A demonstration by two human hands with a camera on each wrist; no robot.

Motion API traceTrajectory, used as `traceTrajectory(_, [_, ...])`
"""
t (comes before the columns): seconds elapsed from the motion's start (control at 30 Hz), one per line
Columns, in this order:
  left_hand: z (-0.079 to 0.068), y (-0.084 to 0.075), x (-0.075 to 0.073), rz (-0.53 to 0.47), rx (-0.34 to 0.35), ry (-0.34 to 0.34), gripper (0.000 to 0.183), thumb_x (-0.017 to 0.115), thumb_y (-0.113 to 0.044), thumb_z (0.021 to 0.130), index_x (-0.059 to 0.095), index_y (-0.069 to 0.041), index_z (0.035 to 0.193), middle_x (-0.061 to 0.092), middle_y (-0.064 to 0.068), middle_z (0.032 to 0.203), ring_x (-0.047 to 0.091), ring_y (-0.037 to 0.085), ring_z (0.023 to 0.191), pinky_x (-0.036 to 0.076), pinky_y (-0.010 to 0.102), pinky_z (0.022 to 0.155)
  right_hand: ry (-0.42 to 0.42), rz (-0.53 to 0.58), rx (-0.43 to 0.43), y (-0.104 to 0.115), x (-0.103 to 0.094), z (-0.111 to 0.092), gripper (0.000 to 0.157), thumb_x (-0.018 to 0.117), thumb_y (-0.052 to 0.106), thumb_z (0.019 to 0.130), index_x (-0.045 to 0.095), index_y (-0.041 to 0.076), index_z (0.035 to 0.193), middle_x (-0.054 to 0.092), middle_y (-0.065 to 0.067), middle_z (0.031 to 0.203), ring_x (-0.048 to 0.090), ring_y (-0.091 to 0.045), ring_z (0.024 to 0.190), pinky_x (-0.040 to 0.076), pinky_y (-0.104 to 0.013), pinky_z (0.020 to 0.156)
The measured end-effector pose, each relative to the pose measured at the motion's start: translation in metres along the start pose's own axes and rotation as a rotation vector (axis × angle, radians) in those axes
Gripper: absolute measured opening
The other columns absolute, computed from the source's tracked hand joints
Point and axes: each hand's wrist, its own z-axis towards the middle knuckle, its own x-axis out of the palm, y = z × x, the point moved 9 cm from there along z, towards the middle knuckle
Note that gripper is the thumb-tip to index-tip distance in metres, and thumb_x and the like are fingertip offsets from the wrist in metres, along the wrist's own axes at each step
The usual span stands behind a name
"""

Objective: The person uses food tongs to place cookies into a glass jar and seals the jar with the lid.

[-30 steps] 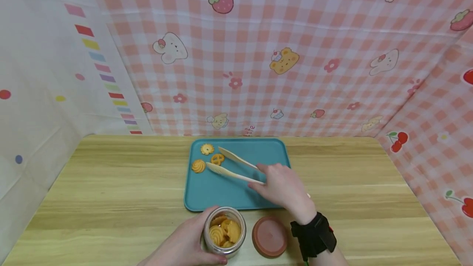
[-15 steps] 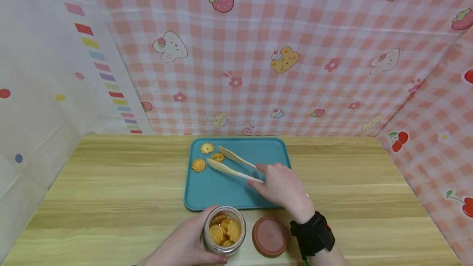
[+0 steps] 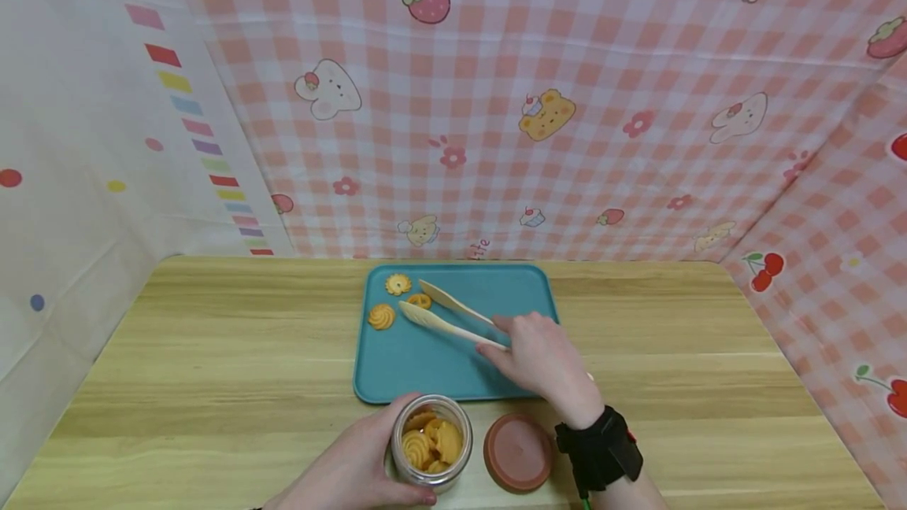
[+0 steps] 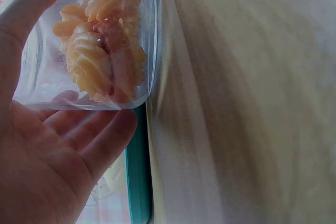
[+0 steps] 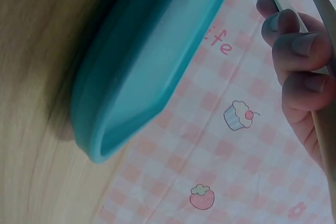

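My right hand (image 3: 542, 352) grips a pair of pale wooden tongs (image 3: 453, 329), their two arms spread over the blue tray (image 3: 439, 372). The tong tips stand on either side of a pretzel-shaped cookie (image 3: 420, 301), which the nearer arm partly covers. A flower-shaped cookie (image 3: 398, 284) and a swirl cookie (image 3: 381, 316) lie by it at the tray's left end. My left hand (image 3: 368, 455) holds a clear glass jar (image 4: 149, 51) of cookies (image 3: 428, 443) upright in front of the tray. In the right wrist view, curled fingers (image 5: 302, 45) wrap the tongs.
A round brown lid (image 3: 518, 453) lies on the wooden table (image 3: 234, 368), just right of the jar. Pink checked cloth (image 3: 453, 101) hangs behind the table, and more cloth closes off both sides.
The nearer tong arm has shifted slightly away from me and now overlaps the pretzel-shaped cookie more. My left hand and the jar have stayed in place.
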Motion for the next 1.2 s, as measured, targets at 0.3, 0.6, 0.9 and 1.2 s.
traceTrajectory(0.3, [0.000, 0.003, 0.000, 0.009, -0.015, 0.003, 0.088, 0.084, -0.049, 0.064, 0.041, -0.033, 0.139, 0.055, -0.016, 0.125, 0.053, 0.005, 0.111, 0.044, 0.034, 0.096, -0.019, 0.053, -0.061, 0.001, -0.016, -0.008, 0.032, 0.069, 0.043, 0.084, 0.072, 0.014, 0.097, 0.043, 0.009, 0.055, 0.040, -0.008, 0.050, 0.032, -0.025, 0.048])
traceTrajectory(0.6, [0.000, 0.004, 0.002, -0.007, -0.048, 0.021, 0.088, 0.084, -0.050, 0.063, 0.041, -0.034, 0.139, 0.054, -0.018, 0.125, 0.053, 0.004, 0.111, 0.044, 0.035, 0.096, -0.024, 0.104, -0.123, 0.004, -0.040, -0.023, 0.029, 0.068, 0.042, 0.086, 0.071, 0.018, 0.103, 0.033, 0.012, 0.048, 0.028, -0.002, 0.041, 0.022, -0.020, 0.040])
traceTrajectory(0.9, [0.000, 0.006, 0.003, 0.004, -0.058, 0.027, 0.088, 0.083, -0.051, 0.063, 0.041, -0.035, 0.138, 0.054, -0.018, 0.125, 0.052, 0.004, 0.112, 0.043, 0.035, 0.097, -0.035, 0.148, -0.199, 0.009, -0.067, -0.049, 0.038, 0.066, 0.048, 0.086, 0.071, 0.019, 0.109, 0.030, 0.015, 0.052, 0.024, 0.002, 0.044, 0.021, -0.017, 0.042])
traceTrajectory(1.2, [0.000, 0.008, 0.004, 0.003, -0.077, 0.027, 0.088, 0.084, -0.051, 0.062, 0.041, -0.037, 0.137, 0.055, -0.020, 0.121, 0.053, 0.004, 0.109, 0.044, 0.035, 0.096, -0.080, 0.117, -0.278, 0.017, -0.093, -0.074, 0.040, 0.062, 0.053, 0.087, 0.072, 0.022, 0.110, 0.029, 0.020, 0.056, 0.025, 0.005, 0.049, 0.023, -0.015, 0.045])
